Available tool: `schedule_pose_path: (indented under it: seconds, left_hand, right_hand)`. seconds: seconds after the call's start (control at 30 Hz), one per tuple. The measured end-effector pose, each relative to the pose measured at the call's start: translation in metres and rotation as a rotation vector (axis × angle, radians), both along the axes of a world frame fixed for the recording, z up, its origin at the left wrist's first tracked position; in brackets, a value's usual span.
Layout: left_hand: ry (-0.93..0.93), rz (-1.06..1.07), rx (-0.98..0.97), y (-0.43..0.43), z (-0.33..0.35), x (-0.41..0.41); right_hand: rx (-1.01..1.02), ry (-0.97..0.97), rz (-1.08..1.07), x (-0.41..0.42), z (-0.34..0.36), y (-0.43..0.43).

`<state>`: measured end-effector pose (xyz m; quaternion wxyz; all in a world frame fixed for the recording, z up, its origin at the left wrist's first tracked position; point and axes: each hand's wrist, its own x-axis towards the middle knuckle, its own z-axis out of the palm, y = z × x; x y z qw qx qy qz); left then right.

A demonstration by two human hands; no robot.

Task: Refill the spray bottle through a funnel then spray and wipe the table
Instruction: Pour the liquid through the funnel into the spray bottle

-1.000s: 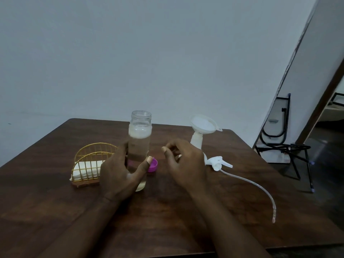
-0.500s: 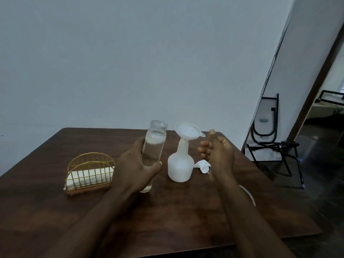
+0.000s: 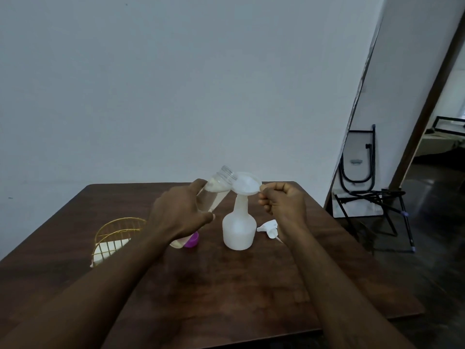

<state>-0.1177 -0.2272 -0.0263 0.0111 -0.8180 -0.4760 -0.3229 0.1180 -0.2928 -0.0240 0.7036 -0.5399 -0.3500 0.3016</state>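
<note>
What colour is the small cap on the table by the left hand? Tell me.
The cap is purple, clearest in the head view.

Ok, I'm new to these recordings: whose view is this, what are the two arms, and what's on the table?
No machine here: a head-worn camera looks down at a person's own hands. The left hand holds a tilted clear bottle, mouth at a white funnel seated in the spray bottle. The right hand pinches the funnel's rim. On the brown table: the removed spray head, a purple cap, and a gold wire holder with napkins.
</note>
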Motion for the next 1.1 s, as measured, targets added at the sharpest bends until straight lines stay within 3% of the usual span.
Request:
schedule_pose_path:
  seconds: [0.33,1.1]
  left_hand:
    - [0.194,0.021,0.077,0.012,0.022,-0.005]
    - [0.329,0.063,0.141,0.025,0.048,-0.004]
  right_hand:
    - [-0.017,0.047,0.038,0.001,0.011,0.003]
    - [-0.055,0.069,-0.006,-0.006,0.021,0.01]
